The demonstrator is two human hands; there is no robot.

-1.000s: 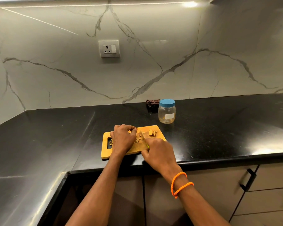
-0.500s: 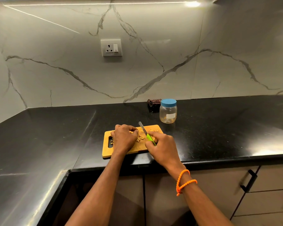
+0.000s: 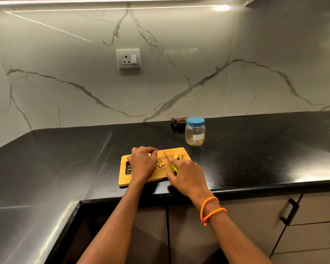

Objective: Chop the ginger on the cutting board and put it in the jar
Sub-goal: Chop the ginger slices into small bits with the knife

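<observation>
A black stone counter (image 3: 255, 149) runs along a white marble wall, with a socket (image 3: 129, 58) set into the wall. Near the counter's front edge lies a wooden board (image 3: 160, 174). The left hand (image 3: 142, 163) rests on the board with fingers curled down, seemingly pinning a piece of ginger that the hand hides. Just right of those fingers sits a small heap of chopped ginger (image 3: 160, 164). The right hand (image 3: 188, 177) grips the green handle of a knife (image 3: 169, 159), whose blade points away across the board. Beyond the blade, at the board's far right corner, lie a few larger ginger slices (image 3: 178, 155), not yet cut small. A couple of bits sit by the board's handle slot at the left.

Behind the board, well apart, stands a clear jar (image 3: 195, 131) with its blue lid on, looking nearly empty. A dark cloth (image 3: 178, 121) lies beside it.

Judging by this, chopping is partway done. The remaining slices need cutting, the jar needs opening, and all the ginger still has to go in.
</observation>
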